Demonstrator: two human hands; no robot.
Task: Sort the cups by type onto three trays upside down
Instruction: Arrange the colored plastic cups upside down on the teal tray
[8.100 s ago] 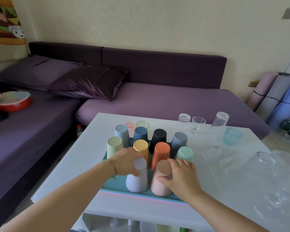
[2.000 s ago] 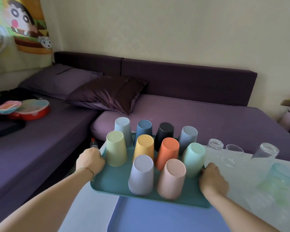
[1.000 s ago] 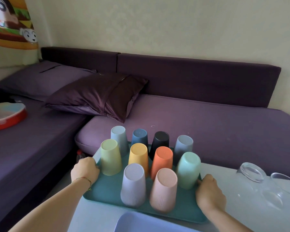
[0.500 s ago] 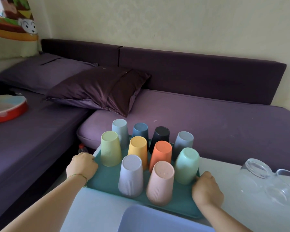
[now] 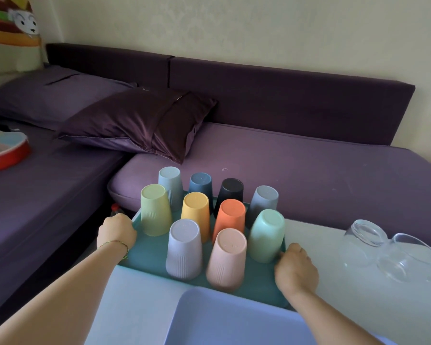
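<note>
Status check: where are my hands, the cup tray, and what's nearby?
Left hand, right hand gripping teal tray sides. Ten plastic cups upside down. Glass bowls close right.

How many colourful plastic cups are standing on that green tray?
10, all upside down on the teal tray: four at the back, grey-blue to grey; four in the middle, yellow-green to mint; lilac and pink in front. None seems hidden.

Two bare forearms reach in from the bottom edge, no sleeves on either. The left hand (image 5: 116,230) wears a thin gold-toned bracelet at the wrist, a fine thread-like band with a greenish bit underneath. The right hand (image 5: 296,269) wears nothing, wrist plain.
</note>
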